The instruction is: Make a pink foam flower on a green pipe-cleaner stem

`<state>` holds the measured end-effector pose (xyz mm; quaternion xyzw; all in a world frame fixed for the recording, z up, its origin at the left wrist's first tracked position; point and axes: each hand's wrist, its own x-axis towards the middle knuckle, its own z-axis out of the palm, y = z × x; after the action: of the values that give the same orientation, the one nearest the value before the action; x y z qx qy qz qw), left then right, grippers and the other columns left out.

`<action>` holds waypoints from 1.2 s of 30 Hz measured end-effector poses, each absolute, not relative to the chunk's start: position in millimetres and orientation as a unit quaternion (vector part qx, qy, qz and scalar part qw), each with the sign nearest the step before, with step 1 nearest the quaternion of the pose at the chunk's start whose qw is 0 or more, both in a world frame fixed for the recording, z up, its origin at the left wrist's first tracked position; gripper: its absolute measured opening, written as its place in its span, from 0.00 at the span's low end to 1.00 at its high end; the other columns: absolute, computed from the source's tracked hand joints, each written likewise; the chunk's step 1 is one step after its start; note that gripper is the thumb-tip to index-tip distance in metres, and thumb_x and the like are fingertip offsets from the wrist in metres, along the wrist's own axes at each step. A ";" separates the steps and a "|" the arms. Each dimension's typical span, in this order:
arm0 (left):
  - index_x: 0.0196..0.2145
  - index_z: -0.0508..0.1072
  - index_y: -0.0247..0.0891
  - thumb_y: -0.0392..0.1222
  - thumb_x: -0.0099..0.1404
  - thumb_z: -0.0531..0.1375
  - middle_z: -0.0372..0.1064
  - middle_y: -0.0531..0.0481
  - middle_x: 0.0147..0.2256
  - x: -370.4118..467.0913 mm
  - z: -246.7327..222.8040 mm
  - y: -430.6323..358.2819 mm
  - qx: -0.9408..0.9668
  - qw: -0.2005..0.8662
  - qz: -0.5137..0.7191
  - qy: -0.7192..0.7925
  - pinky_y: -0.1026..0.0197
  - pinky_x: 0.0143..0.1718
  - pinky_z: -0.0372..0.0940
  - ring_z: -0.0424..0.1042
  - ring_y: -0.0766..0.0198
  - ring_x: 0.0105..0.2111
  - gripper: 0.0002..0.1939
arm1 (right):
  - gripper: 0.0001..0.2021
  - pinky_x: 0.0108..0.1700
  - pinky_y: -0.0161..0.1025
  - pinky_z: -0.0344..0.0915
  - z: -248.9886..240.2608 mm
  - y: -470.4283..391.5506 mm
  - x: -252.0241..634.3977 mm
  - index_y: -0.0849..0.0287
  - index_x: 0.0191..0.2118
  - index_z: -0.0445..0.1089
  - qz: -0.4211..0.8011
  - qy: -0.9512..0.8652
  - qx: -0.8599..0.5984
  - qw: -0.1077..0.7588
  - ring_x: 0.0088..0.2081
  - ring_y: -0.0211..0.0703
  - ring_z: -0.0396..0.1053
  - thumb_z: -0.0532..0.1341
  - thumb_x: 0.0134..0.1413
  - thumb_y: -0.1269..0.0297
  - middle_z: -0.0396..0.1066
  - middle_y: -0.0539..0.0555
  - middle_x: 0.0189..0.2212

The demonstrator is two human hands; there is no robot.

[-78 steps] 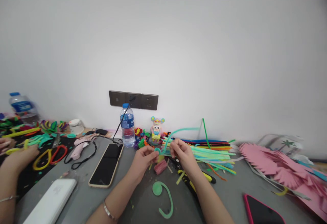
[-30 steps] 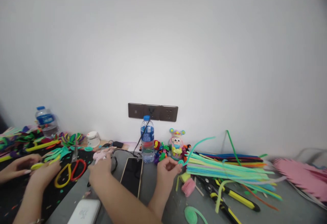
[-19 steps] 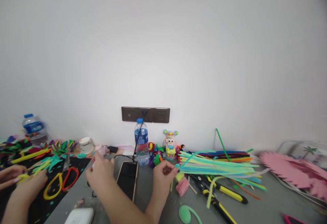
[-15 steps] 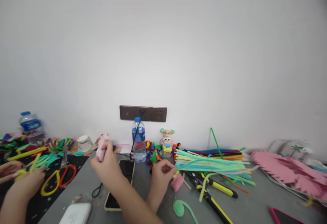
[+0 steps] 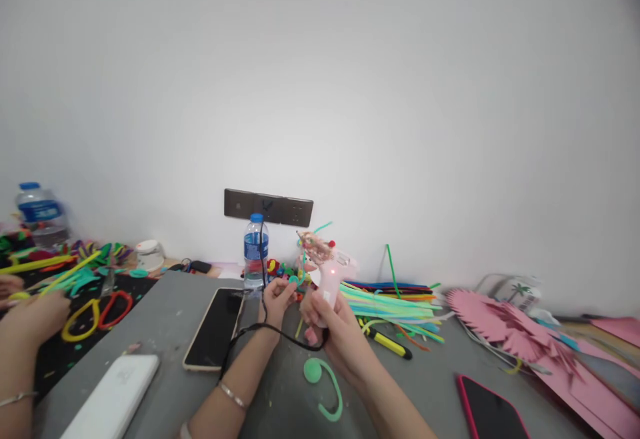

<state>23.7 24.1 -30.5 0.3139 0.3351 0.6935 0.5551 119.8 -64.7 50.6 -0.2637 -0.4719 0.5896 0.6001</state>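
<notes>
My right hand (image 5: 333, 322) is wrapped round the handle of a pale pink glue gun (image 5: 330, 285), which has a small red light and a black cable. My left hand (image 5: 279, 297) pinches a green pipe-cleaner piece (image 5: 294, 280) just left of the gun. A blurred pinkish tangle (image 5: 316, 247) shows by the front of the gun. Below my right hand, a green coil with a curved tail (image 5: 313, 370) lies on the grey table. Part of a small pink piece (image 5: 311, 336) shows beside my right fingers.
Pipe cleaners (image 5: 390, 302) and yellow-black pliers (image 5: 390, 343) lie to the right. A water bottle (image 5: 256, 252), phone (image 5: 215, 329) and white power bank (image 5: 113, 399) stand or lie left. Another person's hand (image 5: 37, 315) is near scissors (image 5: 83, 319). Pink paper (image 5: 500, 325) lies far right.
My right hand has brought the glue gun from the left, across my left arm, to the right of my left hand. The view has shifted, and my arms are no longer crossed.
</notes>
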 end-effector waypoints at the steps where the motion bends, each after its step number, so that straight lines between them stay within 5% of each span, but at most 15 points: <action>1: 0.16 0.70 0.37 0.44 0.35 0.75 0.67 0.57 0.13 23.5 -32.0 25.5 0.312 0.562 0.690 0.332 0.66 0.19 0.64 0.67 0.68 0.14 0.18 | 0.18 0.20 0.30 0.49 44.6 -64.8 126.3 0.58 0.25 0.59 0.590 -0.470 -0.276 0.595 0.21 0.33 0.52 0.66 0.50 0.52 0.56 0.45 0.19; 6: 0.18 0.72 0.36 0.44 0.36 0.75 0.71 0.55 0.16 19.6 -35.1 29.3 0.295 0.580 0.687 0.323 0.65 0.23 0.68 0.70 0.67 0.18 0.17 | 0.16 0.24 0.32 0.54 14.2 -57.5 142.8 0.58 0.33 0.63 0.587 -0.479 -0.286 0.586 0.21 0.33 0.55 0.61 0.55 0.49 0.58 0.44 0.20; 12: 0.21 0.74 0.38 0.44 0.39 0.74 0.73 0.54 0.20 14.2 -32.6 30.3 0.284 0.565 0.707 0.317 0.61 0.28 0.70 0.72 0.65 0.21 0.15 | 0.20 0.30 0.37 0.59 -22.8 -49.0 144.4 0.58 0.25 0.60 0.499 -0.533 -0.350 0.587 0.21 0.35 0.57 0.57 0.58 0.47 0.58 0.45 0.16; 36: 0.24 0.74 0.36 0.42 0.37 0.75 0.73 0.57 0.20 23.8 -26.6 23.0 0.274 0.594 0.693 0.303 0.70 0.26 0.69 0.72 0.72 0.20 0.17 | 0.24 0.18 0.32 0.53 -29.4 -41.2 154.1 0.63 0.31 0.68 0.585 -0.434 -0.332 0.599 0.10 0.31 0.51 0.59 0.52 0.41 0.54 0.41 0.07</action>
<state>23.8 23.0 -26.6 0.2738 0.3035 0.6930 0.5939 154.1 -41.2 -29.4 -0.3324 -0.4338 0.5853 0.5990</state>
